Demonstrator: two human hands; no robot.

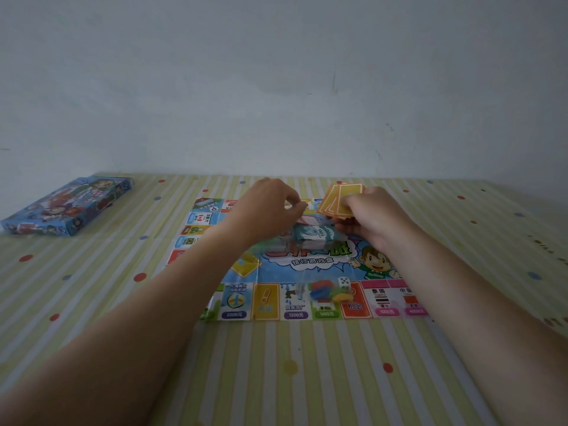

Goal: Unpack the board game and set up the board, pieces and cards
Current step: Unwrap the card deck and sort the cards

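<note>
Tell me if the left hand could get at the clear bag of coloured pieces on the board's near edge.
Probably yes. The clear bag of pieces lies uncovered on the game board, nearer the person than the left hand, nothing between them; that hand would only have to draw back.

Game board (335, 263): one, counted. Box (67, 206): one. Hands in shot: two, left hand (267, 207) and right hand (373, 215). Orange cards (339, 199): three backs showed in fan, any more hidden behind. Banknote stack (316, 236): one bundle, notes inside too many and too blurred to count. White die (344, 282): just one. Coloured pieces (325, 294): one heap, four colours showed (red, blue, green, yellow), exact number unreadable. Striped table (276, 364): one.
</note>
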